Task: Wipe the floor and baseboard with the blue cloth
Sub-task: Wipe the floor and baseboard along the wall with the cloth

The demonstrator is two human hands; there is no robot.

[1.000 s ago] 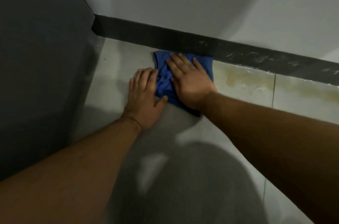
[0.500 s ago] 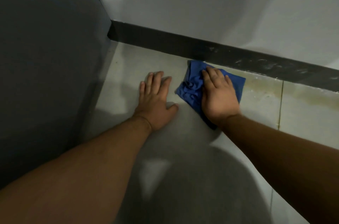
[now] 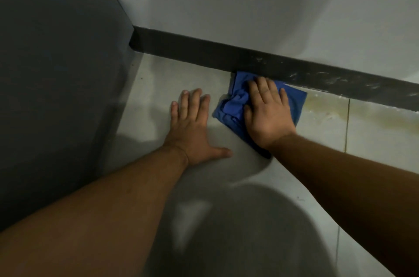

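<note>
Flat and spread, my right hand (image 3: 268, 115) presses palm-down on the blue cloth (image 3: 234, 104), fingers apart and not curled round the fabric; my left hand (image 3: 192, 127) is likewise splayed open, palm on the bare tile just beside the cloth and not touching it, holding nothing.

From largest to smallest, I see a dark grey panel (image 3: 56, 84) filling the left side and a pale wall (image 3: 249, 4) meeting it at a corner. The tiled floor (image 3: 158, 86) is pale grey, with a thin grout line (image 3: 347, 122) to the right of the cloth. The dark baseboard (image 3: 204, 52) runs along the foot of the wall, descending towards the right, and carries pale scuff marks on its right stretch. A yellowish stain (image 3: 328, 113) lies on the tile just right of the cloth. The cloth itself is crumpled, bunched on its left side. Its long axis slants from the baseboard, which its far edge touches, back towards my right wrist.
</note>
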